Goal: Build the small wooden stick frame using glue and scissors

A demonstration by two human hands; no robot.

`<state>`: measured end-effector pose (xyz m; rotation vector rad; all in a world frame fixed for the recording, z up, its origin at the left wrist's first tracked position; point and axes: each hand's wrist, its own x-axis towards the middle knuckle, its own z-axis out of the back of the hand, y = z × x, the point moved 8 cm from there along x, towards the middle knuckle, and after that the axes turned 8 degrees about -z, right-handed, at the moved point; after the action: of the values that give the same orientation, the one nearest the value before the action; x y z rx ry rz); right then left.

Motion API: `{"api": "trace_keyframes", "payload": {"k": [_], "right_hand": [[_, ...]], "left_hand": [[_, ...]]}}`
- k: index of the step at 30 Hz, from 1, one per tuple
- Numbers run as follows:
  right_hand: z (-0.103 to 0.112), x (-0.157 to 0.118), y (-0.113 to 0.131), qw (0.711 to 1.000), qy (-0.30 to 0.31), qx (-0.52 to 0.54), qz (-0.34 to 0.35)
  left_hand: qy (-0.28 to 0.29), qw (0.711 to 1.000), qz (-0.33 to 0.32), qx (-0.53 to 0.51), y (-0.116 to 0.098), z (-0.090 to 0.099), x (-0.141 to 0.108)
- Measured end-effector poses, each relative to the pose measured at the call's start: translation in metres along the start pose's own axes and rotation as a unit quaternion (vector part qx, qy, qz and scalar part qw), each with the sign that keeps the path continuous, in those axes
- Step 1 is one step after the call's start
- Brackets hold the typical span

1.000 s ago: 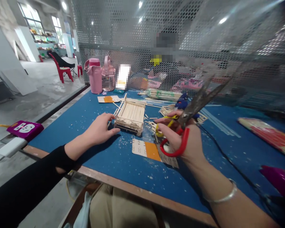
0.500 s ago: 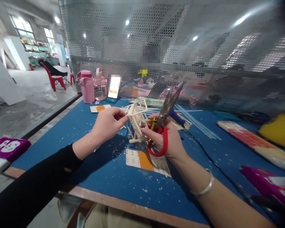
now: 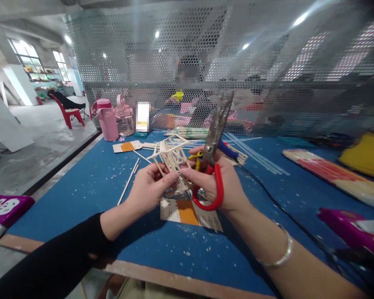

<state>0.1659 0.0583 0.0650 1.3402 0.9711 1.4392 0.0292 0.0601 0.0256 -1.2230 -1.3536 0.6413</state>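
Note:
Both hands hold a small frame of thin wooden sticks (image 3: 172,153) above the table. My left hand (image 3: 148,182) pinches its near lower end between thumb and fingers. My right hand (image 3: 227,182) grips the same end with thumb and fingertips. Scissors (image 3: 217,124) with red handles also sit in my right hand, blades pointing up and away. Beside that thumb is a yellow part (image 3: 198,158), its kind partly hidden. A blue tool (image 3: 228,151) with a black cord shows behind my right hand. Beneath the frame lies a white and orange card (image 3: 188,214).
Loose sticks (image 3: 128,182) lie left of my left hand. Farther back stand a pink jug (image 3: 107,122), a clear bottle (image 3: 124,122) and a phone (image 3: 142,114). Pale blue strips (image 3: 255,154) and a stick pack (image 3: 333,176) lie right. A perforated metal screen (image 3: 137,62) rises behind.
My left hand has moved down and right, from the frame's upper side to its near end. The frame now tilts differently, and loose sticks show on the left. The view has shifted slightly.

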Motion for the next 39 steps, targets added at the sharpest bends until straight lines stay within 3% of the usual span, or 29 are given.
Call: {"api": "trace_keyframes", "payload": {"k": [11, 16, 20, 26, 31, 34, 39], "right_hand": [[-0.002, 0.000, 0.003, 1.000, -0.020, -0.015, -0.006], [0.008, 0.000, 0.004, 0.997, -0.078, -0.006, -0.007], [0.017, 0.000, 0.004, 0.996, -0.088, -0.025, -0.013], [0.030, -0.008, 0.029, 0.971, -0.041, -0.234, 0.022], [0.071, -0.019, 0.006, 0.919, 0.038, -0.383, -0.081], [0.086, -0.032, -0.004, 0.908, 0.069, -0.399, -0.107], [0.083, -0.041, 0.001, 0.904, 0.080, -0.399, -0.128]], "left_hand": [[-0.008, 0.997, -0.015, -0.073, -0.004, 0.005, 0.002], [-0.090, 0.985, 0.038, -0.144, 0.002, 0.017, 0.005], [-0.157, 0.969, 0.048, -0.187, 0.004, 0.032, 0.009], [-0.187, 0.959, 0.049, -0.208, 0.002, 0.046, 0.013], [-0.183, 0.959, 0.055, -0.208, 0.002, 0.046, 0.011], [-0.161, 0.965, 0.051, -0.199, 0.001, 0.041, 0.009], [-0.127, 0.978, 0.044, -0.159, 0.001, 0.036, 0.007]]}}
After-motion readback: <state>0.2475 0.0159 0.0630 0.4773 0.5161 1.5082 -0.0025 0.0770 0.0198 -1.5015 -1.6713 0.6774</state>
